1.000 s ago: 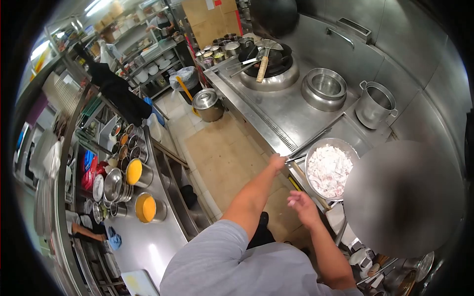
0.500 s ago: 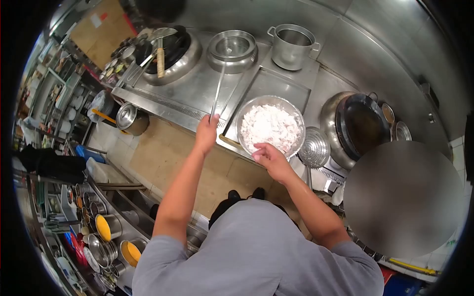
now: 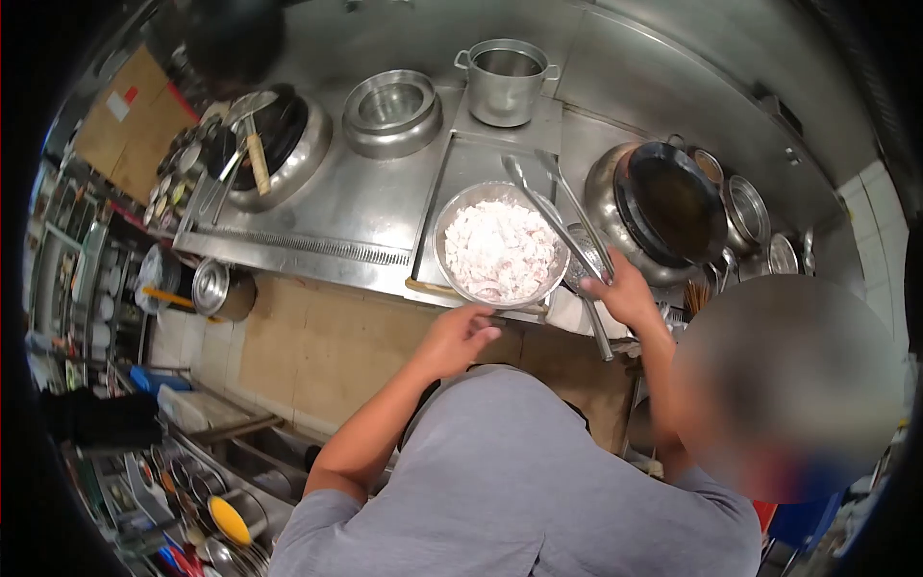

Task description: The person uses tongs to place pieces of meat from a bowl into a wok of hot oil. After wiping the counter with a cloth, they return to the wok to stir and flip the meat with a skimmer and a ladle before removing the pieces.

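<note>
A metal bowl (image 3: pixel 447 274) of pale, flour-dusted pieces (image 3: pixel 502 248), looking like raw meat, sits at the counter's front edge. My right hand (image 3: pixel 627 290) is closed around long metal tongs (image 3: pixel 538 204), whose two arms spread apart and slant over the bowl's right side. By the near rim is my left hand (image 3: pixel 460 343), fingertips right at the bowl and thumb apart. A perforated skimmer (image 3: pixel 579 277) lies beside the bowl, partly hidden by the tongs and right hand; its handle (image 3: pixel 598 332) sticks out below.
A dark wok (image 3: pixel 673 202) with liquid stands on the right burner. Behind the bowl is a two-handled pot (image 3: pixel 505 85). A strainer in a metal ring (image 3: pixel 392 111) and another wok (image 3: pixel 274 144) with a wooden-handled utensil stand to the left. A folded cloth (image 3: pixel 577 315) lies at the edge.
The tongs have passed from my left hand to my right and swung over to the bowl's right side. My left hand has come to the near rim. The view has shifted right.
</note>
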